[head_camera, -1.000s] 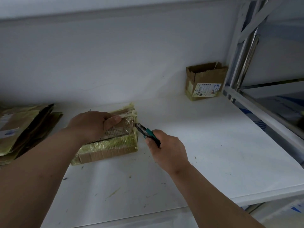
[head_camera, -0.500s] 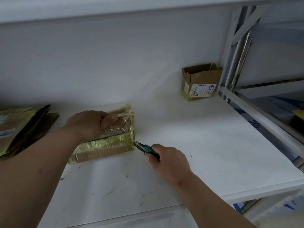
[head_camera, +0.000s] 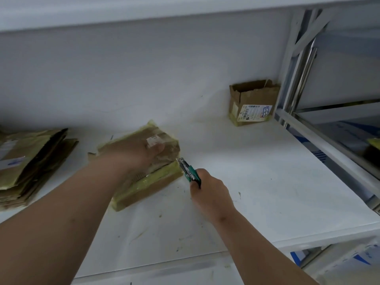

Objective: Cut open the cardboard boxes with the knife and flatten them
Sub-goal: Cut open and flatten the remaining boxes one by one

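A brown cardboard box wrapped in yellowed tape lies on the white shelf, left of centre. My left hand presses down on its top, thumb over the right end. My right hand grips a green-handled knife, whose blade tip touches the box's right end at the taped seam. A second small brown box with an open top and a white label stands at the back right, against the wall.
A stack of flattened cardboard lies at the left edge of the shelf. A white metal rack frame rises at the right, with another shelf above. The shelf's front edge runs below my arms.
The box has been turned so its right end points further away. My left hand shifted onto its top. The knife came back up to the box's right end.
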`<state>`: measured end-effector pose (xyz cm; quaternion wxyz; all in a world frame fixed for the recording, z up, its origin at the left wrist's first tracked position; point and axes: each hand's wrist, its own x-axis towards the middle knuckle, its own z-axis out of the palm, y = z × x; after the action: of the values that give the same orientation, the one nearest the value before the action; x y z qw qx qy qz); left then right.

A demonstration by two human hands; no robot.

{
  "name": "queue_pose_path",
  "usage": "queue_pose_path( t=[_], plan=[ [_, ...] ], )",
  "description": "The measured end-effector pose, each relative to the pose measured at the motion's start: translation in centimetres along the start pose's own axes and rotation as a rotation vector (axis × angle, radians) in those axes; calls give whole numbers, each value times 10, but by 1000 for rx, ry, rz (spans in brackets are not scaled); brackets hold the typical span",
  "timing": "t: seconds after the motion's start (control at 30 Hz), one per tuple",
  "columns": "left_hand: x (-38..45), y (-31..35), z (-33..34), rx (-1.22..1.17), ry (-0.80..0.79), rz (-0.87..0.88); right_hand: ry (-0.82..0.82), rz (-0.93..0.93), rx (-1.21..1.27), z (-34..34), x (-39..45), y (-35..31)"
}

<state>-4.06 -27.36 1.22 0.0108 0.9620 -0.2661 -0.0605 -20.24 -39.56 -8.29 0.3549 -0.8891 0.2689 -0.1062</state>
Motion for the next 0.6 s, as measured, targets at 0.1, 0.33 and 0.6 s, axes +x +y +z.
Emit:
queue_pose_path(
  t=[0.1,0.33,0.6],
  plan=[
    [-6,-1,-6,-19,-116,38,-109,103,97,0,2,1],
    [-17,-48,23,-4,-179,151,-188,270,653,-11,-2,-15],
    [-15,-47,32,-2,-144,131,-78,302,659,-3,-12,-18]
  ],
)
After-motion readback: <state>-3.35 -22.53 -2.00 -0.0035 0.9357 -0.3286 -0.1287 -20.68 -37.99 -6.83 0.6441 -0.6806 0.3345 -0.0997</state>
